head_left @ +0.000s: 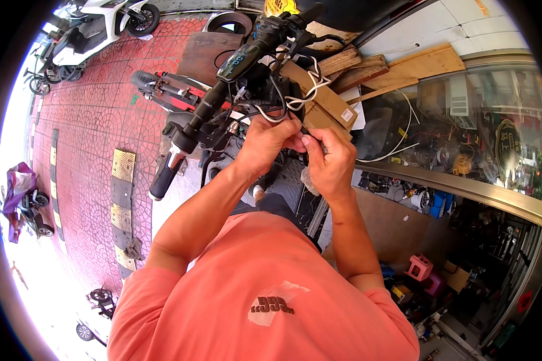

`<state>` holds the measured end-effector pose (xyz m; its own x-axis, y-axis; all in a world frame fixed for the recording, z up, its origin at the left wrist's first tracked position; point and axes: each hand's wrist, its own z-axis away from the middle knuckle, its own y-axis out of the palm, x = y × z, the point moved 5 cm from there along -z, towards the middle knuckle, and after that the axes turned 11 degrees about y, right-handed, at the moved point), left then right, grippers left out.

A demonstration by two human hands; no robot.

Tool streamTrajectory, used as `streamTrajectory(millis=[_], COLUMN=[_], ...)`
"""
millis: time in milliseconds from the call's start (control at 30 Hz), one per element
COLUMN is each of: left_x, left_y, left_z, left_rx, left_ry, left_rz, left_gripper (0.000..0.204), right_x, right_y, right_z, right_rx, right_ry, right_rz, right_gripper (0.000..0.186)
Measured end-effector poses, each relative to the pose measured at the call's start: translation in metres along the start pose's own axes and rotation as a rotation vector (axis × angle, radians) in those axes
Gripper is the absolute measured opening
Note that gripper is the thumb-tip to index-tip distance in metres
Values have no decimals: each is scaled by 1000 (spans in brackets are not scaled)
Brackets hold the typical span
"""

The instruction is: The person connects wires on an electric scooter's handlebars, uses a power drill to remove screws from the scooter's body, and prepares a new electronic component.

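My left hand (270, 142) and my right hand (332, 157) meet close together behind the handlebar (208, 105) of a scooter or e-bike. Both are closed, thumbs and fingertips pinched around something small and dark, perhaps a cable end; the fingers mostly hide it. A white cable (312, 91) loops just above the hands, and a black cable (281, 90) curves down beside it. On the handlebar sit a lit display (233, 65) and a black grip (161, 182) at its near left end.
Cardboard (319, 96) and wooden boards (412, 72) lie beyond my right hand, beside a glass showcase (464, 120) with a metal frame. A pink stool (419, 267) stands lower right. At left are a striped speed bump (122, 204) and a white scooter (96, 33).
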<state>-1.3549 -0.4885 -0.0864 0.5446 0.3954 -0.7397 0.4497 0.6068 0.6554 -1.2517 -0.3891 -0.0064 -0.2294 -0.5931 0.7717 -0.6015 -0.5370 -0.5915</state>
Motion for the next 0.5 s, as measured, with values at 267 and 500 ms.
streamTrajectory(millis=[267, 500], left_x=[20, 26], left_y=[-3, 30], left_z=[2, 33], left_rx=[36, 392], left_ry=[-93, -446], left_rz=[-130, -82], left_gripper=[17, 33], right_x=[-47, -45], right_y=[12, -25], right_z=[-2, 3], right_rx=[362, 245], right_ry=[620, 593], right_rz=[-514, -740], right_gripper=[16, 23])
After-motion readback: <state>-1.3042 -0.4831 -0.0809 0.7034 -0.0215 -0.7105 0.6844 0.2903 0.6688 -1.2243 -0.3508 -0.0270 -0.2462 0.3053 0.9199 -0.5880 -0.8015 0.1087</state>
